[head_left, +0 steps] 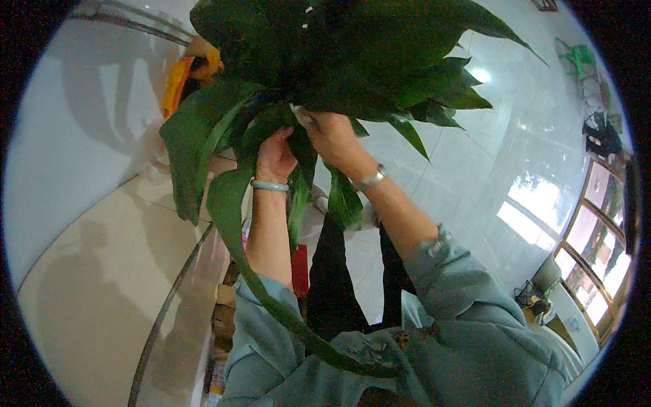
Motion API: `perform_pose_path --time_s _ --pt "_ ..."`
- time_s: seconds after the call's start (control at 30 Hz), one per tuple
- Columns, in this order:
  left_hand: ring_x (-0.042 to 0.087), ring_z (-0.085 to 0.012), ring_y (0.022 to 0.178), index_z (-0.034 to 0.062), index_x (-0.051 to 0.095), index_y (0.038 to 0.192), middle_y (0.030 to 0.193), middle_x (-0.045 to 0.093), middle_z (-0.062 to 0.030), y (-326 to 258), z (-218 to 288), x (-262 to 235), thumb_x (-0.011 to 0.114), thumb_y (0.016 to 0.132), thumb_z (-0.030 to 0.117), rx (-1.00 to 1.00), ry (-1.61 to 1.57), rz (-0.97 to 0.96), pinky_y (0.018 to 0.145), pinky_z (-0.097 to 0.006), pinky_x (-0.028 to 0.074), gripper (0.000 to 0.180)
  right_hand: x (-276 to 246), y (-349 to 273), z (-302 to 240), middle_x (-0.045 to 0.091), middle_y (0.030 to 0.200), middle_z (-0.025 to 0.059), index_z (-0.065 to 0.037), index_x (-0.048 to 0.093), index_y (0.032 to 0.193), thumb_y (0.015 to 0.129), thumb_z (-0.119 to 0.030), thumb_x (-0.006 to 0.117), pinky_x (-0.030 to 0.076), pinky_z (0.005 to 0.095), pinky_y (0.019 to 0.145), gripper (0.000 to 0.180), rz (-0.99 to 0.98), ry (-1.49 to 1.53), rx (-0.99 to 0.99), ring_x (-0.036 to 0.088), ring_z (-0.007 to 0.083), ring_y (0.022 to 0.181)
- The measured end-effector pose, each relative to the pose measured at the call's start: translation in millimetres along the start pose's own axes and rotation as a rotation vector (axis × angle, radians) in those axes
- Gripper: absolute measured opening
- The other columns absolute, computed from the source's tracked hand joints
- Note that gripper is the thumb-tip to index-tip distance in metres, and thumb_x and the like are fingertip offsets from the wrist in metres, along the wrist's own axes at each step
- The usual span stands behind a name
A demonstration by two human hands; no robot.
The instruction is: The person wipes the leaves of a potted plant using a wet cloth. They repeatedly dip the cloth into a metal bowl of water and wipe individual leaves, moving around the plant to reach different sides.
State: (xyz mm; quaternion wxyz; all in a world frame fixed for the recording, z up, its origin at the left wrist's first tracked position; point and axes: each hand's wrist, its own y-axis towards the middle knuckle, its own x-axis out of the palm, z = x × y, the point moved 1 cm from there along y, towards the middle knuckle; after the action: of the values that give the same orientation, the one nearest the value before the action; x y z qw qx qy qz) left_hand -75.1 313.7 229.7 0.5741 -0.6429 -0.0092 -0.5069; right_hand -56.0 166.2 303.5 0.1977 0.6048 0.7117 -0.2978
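A big potted-looking plant [352,54] with broad, dark green leaves fills the top of the view; its base is hidden. Among the lower leaves, my left hand [277,157] is closed, apparently around a green leaf [306,154], with its fingertips partly hidden. Just to the right and slightly higher, my right hand [337,141] pinches a small white wipe [300,116] against the foliage. Whether it is cloth or paper I cannot tell. One long leaf [252,277] arches down across my left forearm toward my body.
A cream-coloured counter [95,298] with a dark edge runs along the left, beside a white wall. Behind the leaves sits a yellow-orange object [178,87]. Glossy pale tiles [468,156] cover the floor. A green stool [578,60] and a window [593,237] are at the right.
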Motion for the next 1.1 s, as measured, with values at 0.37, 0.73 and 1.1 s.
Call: perform_pose_path --time_s 0.37,0.73,1.1 --pt "0.061 -0.0277 0.097 -0.0038 0.054 0.120 0.105 0.064 -0.0148 2.5 4.3 -18.9 0.059 0.091 0.019 0.038 0.083 -0.143 0.081 -0.041 0.051 0.037 -6.8 -53.0 -13.3 0.068 0.090 0.0173 0.002 0.066 0.104 0.083 -0.004 0.055 0.052 0.0368 0.072 0.024 -0.281 0.401 0.102 0.066 0.0273 0.080" --pt "0.064 -0.0228 0.092 0.0028 0.063 0.107 0.102 0.067 -0.0097 -1.4 0.0 4.3 0.049 0.092 0.019 -0.020 -0.038 -0.224 0.081 -0.034 0.053 0.026 8.0 -14.1 -15.4 0.068 0.096 0.0173 0.002 0.065 0.103 0.081 -0.005 0.059 0.051 0.0344 0.076 0.025 -0.106 0.432 0.305 0.066 0.0270 0.087" --pt "0.059 -0.0225 0.096 0.0038 0.060 0.109 0.107 0.063 -0.0087 6.9 -4.6 -8.2 0.056 0.091 0.017 0.046 -0.104 -0.253 0.085 -0.037 0.049 0.023 22.6 -5.6 -14.3 0.063 0.090 0.0217 0.000 0.063 0.102 0.080 -0.008 0.060 0.051 0.0415 0.072 0.024 -0.016 0.042 0.025 0.064 0.0371 0.081"
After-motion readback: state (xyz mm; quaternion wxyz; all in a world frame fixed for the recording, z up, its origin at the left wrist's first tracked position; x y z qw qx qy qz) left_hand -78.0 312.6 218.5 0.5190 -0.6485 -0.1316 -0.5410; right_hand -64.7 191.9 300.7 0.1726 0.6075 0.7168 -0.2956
